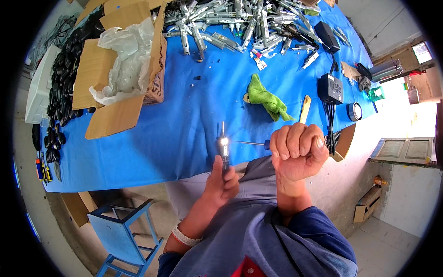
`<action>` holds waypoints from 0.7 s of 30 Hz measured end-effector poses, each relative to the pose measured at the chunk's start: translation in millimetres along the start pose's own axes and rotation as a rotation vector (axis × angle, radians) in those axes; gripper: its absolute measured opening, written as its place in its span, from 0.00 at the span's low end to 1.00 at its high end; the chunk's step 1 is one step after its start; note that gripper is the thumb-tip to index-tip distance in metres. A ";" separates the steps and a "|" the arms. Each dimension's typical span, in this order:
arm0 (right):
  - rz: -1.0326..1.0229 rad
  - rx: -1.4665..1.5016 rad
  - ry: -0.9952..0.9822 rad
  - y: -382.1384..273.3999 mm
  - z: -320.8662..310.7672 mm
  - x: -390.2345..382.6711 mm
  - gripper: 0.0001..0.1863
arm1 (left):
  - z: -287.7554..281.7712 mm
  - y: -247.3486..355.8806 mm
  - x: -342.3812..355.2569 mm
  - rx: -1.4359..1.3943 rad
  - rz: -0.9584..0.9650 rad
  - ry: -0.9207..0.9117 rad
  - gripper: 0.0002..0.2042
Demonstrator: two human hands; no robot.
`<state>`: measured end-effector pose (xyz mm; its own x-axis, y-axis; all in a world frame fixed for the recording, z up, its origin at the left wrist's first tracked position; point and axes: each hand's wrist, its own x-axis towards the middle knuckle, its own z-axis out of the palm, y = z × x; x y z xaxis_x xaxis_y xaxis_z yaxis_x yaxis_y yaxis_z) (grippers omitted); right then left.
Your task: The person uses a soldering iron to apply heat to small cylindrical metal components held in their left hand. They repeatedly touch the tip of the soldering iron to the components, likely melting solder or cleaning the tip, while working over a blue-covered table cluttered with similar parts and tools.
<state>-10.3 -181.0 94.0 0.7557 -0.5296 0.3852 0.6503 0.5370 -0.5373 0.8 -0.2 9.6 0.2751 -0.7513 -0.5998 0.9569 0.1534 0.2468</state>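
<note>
My left hand (220, 187) is closed around the lower end of a slim metal tool body (224, 151) with a thin upright shaft on top. Light glares off its middle, so its finer parts are hard to make out. My right hand (299, 151) is wrapped in a fist round the blue handle of a screwdriver (249, 142). The screwdriver's thin blade points left, and its tip reaches the side of the metal body. Both hands are held at the table's near edge, above my lap. Most of the screwdriver handle is hidden by my fingers.
A blue cloth (180, 138) covers the table. Metal tool bodies (263, 23) lie heaped at the back. An open cardboard box (113, 122) and black plastic parts (64, 78) are leftward; a green rag (267, 98), black power unit (330, 88) and round tin (354, 111) rightward. A blue chair (117, 237) stands below left.
</note>
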 end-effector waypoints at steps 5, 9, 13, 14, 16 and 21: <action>0.022 -0.037 -0.036 1.3 0.0 4.2 0.20 | -0.7 1.1 0.1 -0.017 -0.011 -0.016 0.29; 0.090 -0.164 -0.063 3.8 6.0 14.9 0.19 | -1.0 1.6 0.2 -0.010 -0.019 -0.023 0.30; 0.116 -0.205 -0.007 11.0 19.5 27.3 0.20 | 2.6 3.7 -1.1 0.006 -0.030 0.005 0.30; 0.109 -0.204 0.013 12.0 22.1 28.6 0.20 | 1.8 3.7 -0.8 0.008 -0.034 0.008 0.30; 0.130 -0.131 0.008 13.8 21.3 27.0 0.20 | 0.9 4.1 -0.3 0.010 -0.041 0.007 0.30; 0.126 -0.211 -0.123 17.2 16.6 30.7 0.20 | 3.1 3.2 -0.6 0.032 -0.041 0.002 0.30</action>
<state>25.3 -177.1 109.0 0.8418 -0.3767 0.3866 0.5297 0.4382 -0.7263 3.5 -1.2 13.1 0.2358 -0.7551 -0.6118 0.9639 0.1017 0.2460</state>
